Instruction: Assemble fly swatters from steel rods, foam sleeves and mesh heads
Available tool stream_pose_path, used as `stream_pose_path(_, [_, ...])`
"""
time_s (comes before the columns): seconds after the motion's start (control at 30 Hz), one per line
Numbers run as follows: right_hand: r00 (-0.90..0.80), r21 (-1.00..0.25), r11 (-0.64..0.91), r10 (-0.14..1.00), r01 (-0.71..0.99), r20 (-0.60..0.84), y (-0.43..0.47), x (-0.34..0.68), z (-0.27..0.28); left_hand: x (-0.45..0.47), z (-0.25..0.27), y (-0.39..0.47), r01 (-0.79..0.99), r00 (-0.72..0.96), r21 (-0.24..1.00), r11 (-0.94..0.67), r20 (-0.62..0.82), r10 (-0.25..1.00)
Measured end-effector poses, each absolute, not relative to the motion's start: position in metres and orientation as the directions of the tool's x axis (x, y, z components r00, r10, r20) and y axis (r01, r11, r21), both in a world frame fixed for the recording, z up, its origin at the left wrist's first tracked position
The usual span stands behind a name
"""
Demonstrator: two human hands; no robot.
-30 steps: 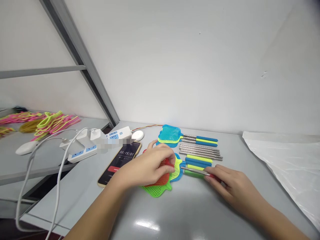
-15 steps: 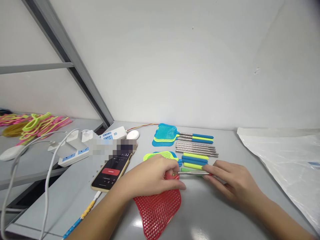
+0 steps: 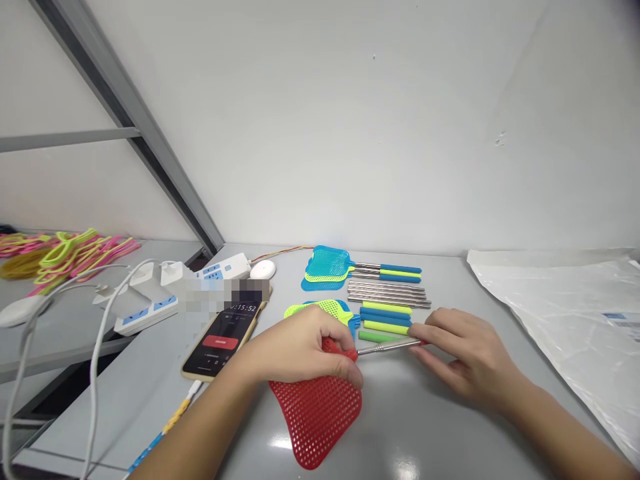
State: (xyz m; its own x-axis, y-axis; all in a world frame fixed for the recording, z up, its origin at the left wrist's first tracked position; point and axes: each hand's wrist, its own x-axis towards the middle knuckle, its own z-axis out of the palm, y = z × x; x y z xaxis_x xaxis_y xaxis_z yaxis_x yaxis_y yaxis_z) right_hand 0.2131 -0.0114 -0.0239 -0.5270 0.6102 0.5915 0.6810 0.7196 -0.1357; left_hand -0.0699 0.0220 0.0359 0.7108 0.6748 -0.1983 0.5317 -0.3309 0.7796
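Head view: red swatter head (image 3: 323, 417) on near side of table (image 3: 430, 440), left hand (image 3: 310, 343) pinching its neck (image 3: 349, 353). Right hand (image 3: 465, 353) grasps steel rod (image 3: 387, 347) near red end (image 3: 423, 343). Probably light; mesh bendy, rod stiff, slick. Hold neck, red end.

A hand could pass low over the smooth grey tabletop (image 3: 435, 430), between the red perforated plastic swatter head (image 3: 323, 413) and the right hand (image 3: 465, 350). Another passage lies between the thin silver metal tubes (image 3: 387, 294) and the crinkled translucent plastic sheet (image 3: 560, 313). At left, the black-screened phone in tan case (image 3: 223, 341) obstructs; the plain white wall (image 3: 380, 147) closes the back.
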Motion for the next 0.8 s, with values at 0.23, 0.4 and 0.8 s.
stream_pose_path(0.23, [-0.545,-0.136,0.745,0.588,0.653,0.597,-0.0130,0.2119,-0.0220,-0.0716,0.0370,0.0230,0.498,0.747,0.815,-0.296,-0.231,0.623])
stream_pose_path(0.4, [-0.546,-0.157,0.745,0.598,0.649,0.587,-0.0130,0.2112,-0.0208,-0.0703,0.0388,0.0226,0.507,0.739,0.820,-0.265,-0.255,0.623])
stream_pose_path(0.8, [-0.544,-0.108,0.732,0.587,0.672,0.600,-0.0120,0.2091,-0.0239,-0.0730,0.0379,0.0232,0.501,0.742,0.814,-0.293,-0.230,0.630])
